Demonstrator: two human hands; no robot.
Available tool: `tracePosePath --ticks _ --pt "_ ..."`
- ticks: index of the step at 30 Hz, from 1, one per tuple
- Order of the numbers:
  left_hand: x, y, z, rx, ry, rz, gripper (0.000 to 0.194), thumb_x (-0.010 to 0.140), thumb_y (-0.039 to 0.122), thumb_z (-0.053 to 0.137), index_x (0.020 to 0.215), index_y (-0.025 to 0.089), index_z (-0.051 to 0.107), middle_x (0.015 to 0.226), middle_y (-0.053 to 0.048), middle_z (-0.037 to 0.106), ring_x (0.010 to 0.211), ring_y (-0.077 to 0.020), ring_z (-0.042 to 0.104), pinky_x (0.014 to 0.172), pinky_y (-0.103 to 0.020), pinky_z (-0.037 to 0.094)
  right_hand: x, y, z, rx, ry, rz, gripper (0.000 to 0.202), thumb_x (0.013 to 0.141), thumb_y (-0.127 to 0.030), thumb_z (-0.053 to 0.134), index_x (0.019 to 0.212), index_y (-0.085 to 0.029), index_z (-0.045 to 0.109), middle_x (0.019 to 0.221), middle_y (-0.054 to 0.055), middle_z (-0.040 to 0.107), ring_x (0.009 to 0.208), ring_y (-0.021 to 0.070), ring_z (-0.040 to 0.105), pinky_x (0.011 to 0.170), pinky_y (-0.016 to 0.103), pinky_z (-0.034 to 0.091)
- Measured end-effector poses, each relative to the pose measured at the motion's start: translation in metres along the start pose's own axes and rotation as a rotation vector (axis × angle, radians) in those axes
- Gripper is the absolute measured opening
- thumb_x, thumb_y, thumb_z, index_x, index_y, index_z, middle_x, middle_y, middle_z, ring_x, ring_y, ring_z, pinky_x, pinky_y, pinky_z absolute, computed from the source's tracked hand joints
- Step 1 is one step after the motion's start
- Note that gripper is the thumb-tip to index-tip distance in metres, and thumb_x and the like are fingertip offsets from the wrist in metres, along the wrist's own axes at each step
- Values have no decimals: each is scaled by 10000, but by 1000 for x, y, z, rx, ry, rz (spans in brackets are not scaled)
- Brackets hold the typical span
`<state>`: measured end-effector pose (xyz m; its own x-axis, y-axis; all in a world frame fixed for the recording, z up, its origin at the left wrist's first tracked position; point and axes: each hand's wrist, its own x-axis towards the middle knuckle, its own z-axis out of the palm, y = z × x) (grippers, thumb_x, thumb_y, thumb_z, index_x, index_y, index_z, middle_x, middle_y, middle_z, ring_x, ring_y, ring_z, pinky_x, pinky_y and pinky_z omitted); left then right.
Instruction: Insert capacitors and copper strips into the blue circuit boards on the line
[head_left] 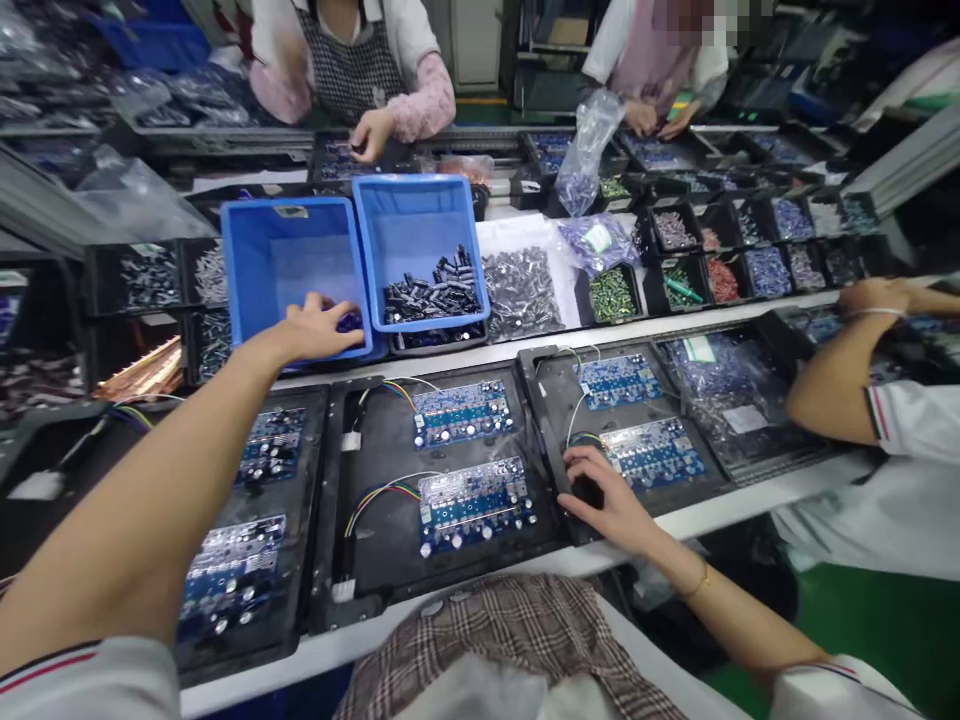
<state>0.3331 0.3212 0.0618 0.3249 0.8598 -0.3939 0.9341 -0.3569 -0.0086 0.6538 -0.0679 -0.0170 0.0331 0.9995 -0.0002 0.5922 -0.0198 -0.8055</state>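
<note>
My left hand [319, 328] reaches into the front right corner of the left blue bin [289, 213]. Its fingers curl around small dark blue cylindrical parts [349, 321], probably capacitors; how many is hidden. My right hand [611, 503] is open, thumb and fingers apart, over the left side of a black tray [551, 440], beside the wires of a blue circuit board [652, 452]. A second circuit board [621, 380] lies behind it. The middle tray holds two more boards, a rear board [461, 412] and a front board [476, 503], with coloured wires at their left.
A second blue bin [416, 215] holds dark cylindrical capacitors [435, 288]. Silver parts [521, 290] lie on white paper beside it. Black compartments of small components [769, 270] line the right. A co-worker's arm [832, 390] is at the right; two people work opposite.
</note>
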Motion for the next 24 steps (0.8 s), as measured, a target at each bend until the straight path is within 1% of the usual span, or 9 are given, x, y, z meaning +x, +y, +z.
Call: tracePosePath --ticks 4,6,10,13,16,19,22,24 --pt "1 -3 0 -53 63 64 688 889 573 486 1455 182 473 1392 -182 480 1200 -341 524 1075 -403 349 1 -4 4 20 31 22 134 862 -309 660 887 -236 550 1160 85 607 1133 219 608 980 394 490" --pt "2 -4 2 -73 98 93 632 892 515 505 1425 177 501 1350 -165 524 1157 -318 567 1043 -362 381 2 -4 5 34 36 32 144 855 -314 670 883 -238 550 1154 83 610 1133 221 607 982 395 484" --pt "8 -5 8 -67 157 147 542 908 459 492 1369 175 530 1404 -152 491 1158 -327 581 993 -348 408 3 -6 10 67 50 47 172 847 -333 686 874 -235 547 1156 77 606 1142 215 597 1003 391 460" --pt "12 -4 9 -44 171 185 497 933 428 453 1349 165 526 1418 -146 475 1161 -328 571 924 -340 425 6 -13 19 95 57 38 184 849 -337 687 873 -234 536 1153 74 601 1134 207 593 1010 387 450" --pt "12 -3 8 -34 175 188 453 956 420 430 1318 170 536 1336 -125 527 1111 -292 571 888 -312 418 9 -24 37 118 48 15 189 856 -331 678 869 -233 516 1149 74 593 1126 202 586 1004 384 451" --pt "9 -2 6 -35 207 154 467 982 452 375 1323 172 527 1286 -133 543 1092 -292 554 899 -332 405 14 -38 61 112 29 -26 187 864 -323 661 892 -234 499 1167 84 585 1141 210 568 1003 395 452" --pt "8 -3 7 -38 278 101 508 999 465 316 1388 184 485 1318 -153 520 1126 -307 530 921 -363 393 20 -54 89 88 -2 -84 177 883 -308 627 934 -232 476 1209 108 565 1172 230 537 1016 424 447" --pt "9 -5 7 -129 362 55 490 998 428 340 1387 179 505 1305 -147 537 1127 -292 522 942 -364 378 25 -67 110 74 -32 -123 166 897 -302 595 954 -226 458 1232 131 546 1192 248 515 1028 450 441"
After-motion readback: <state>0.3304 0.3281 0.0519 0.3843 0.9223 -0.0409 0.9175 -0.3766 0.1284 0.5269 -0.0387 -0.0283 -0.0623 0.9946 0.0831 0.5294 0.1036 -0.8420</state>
